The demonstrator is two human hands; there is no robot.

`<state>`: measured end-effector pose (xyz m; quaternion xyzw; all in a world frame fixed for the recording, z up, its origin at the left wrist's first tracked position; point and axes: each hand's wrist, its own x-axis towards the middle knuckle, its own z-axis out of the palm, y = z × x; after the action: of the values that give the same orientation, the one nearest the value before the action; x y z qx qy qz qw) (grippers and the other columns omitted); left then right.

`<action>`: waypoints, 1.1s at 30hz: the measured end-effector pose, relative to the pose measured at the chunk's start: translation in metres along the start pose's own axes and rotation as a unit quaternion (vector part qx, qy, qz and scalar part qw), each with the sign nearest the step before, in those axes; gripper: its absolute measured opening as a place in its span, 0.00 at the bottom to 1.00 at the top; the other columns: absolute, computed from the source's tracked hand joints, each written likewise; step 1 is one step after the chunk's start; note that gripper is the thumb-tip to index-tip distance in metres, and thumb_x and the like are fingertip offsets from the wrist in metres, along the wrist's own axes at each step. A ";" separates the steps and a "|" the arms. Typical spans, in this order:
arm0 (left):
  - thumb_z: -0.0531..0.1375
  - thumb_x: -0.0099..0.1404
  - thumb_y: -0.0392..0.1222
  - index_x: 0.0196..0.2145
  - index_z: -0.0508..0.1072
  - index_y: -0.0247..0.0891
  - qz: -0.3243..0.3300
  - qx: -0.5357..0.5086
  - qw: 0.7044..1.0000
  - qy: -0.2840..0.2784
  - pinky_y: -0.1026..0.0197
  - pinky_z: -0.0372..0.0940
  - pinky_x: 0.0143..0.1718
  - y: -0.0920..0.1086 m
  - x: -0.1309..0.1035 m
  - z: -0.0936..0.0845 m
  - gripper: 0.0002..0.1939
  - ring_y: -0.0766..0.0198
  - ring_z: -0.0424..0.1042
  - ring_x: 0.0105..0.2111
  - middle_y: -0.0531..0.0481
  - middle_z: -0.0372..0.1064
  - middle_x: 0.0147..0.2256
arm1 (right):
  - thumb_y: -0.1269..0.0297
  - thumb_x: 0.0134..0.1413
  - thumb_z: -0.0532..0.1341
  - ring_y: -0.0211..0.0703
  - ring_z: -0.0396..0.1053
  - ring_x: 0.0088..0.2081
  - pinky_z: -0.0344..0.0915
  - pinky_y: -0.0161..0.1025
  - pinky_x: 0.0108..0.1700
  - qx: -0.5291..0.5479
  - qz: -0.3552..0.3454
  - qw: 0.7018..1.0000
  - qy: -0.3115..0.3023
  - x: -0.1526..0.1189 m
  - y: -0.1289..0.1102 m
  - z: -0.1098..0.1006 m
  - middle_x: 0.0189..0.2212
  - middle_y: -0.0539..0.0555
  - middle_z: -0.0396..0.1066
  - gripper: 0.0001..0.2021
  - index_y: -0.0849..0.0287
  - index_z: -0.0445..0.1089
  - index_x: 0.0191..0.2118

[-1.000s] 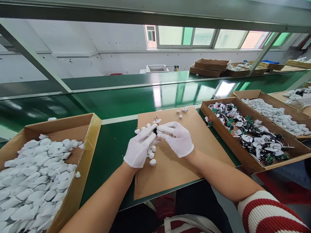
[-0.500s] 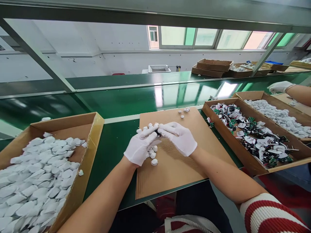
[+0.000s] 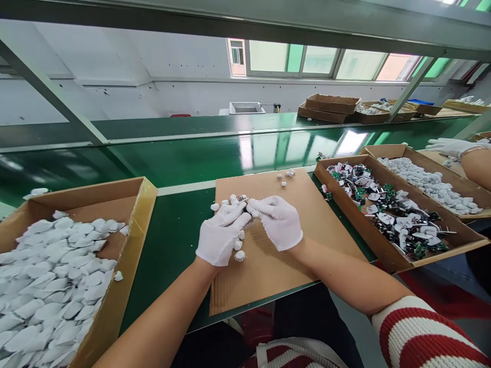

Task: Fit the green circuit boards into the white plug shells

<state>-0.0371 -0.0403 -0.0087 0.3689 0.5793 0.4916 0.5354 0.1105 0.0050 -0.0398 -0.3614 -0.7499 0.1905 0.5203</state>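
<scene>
Above the cardboard sheet [image 3: 299, 266], both my gloved hands meet fingertip to fingertip. My left hand [image 3: 218, 237] is closed on a small electronic part [image 3: 244, 208], of which only a dark bit and some metal show between the fingers. The fingers of my right hand [image 3: 282, 222] are pinched together right against that part. Whatever they hold is hidden by the white glove fingers. Small round white caps [image 3: 240, 256] lie in a loose cluster under and beside my left hand. A few more white caps [image 3: 283, 184] sit near the sheet's far edge.
At left stands a cardboard box [image 3: 132, 245] of white plastic pieces. To the right, one box [image 3: 383, 248] holds circuit boards with white parts and wires; another box [image 3: 406, 149] holds white pieces. A co-worker's gloved hand [image 3: 452, 146] is beyond. A green conveyor [image 3: 184, 158] runs behind.
My right hand has moved slightly down and its fingers have drawn tighter at the part. The view has shifted a little. The co-worker's hand has spread flatter.
</scene>
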 end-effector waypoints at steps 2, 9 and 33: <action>0.73 0.51 0.53 0.53 0.77 0.40 -0.004 -0.008 1.000 -0.017 0.66 0.60 0.11 0.002 0.003 -0.005 0.33 0.68 0.64 0.16 0.52 0.70 0.24 | 0.62 0.67 0.58 0.40 0.73 0.36 0.71 0.37 0.41 -0.015 -0.015 1.000 -0.018 0.000 -0.001 0.000 0.33 0.50 0.78 0.14 0.47 0.80 0.50; 0.68 0.59 0.54 0.50 0.76 0.38 -0.079 -0.060 0.988 -0.118 0.70 0.54 0.10 0.015 0.010 -0.028 0.25 0.61 0.73 0.21 0.46 0.74 0.27 | 0.56 0.65 0.61 0.42 0.74 0.38 0.74 0.44 0.49 0.049 0.103 0.980 -0.165 0.010 -0.016 -0.025 0.48 0.49 0.79 0.23 0.43 0.67 0.64; 0.71 0.56 0.50 0.33 0.80 0.35 -0.080 -0.087 0.984 -0.134 0.66 0.64 0.18 0.013 0.003 -0.018 0.15 0.63 0.72 0.23 0.43 0.75 0.28 | 0.61 0.69 0.54 0.38 0.73 0.35 0.72 0.36 0.43 0.068 -0.062 0.989 -0.118 0.007 0.000 -0.016 0.34 0.49 0.77 0.16 0.47 0.80 0.50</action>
<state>-0.0563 -0.0373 0.0023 0.3361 0.4846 0.4418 0.6761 0.1237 0.0087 -0.0293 -0.2530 -0.8125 0.2495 0.4622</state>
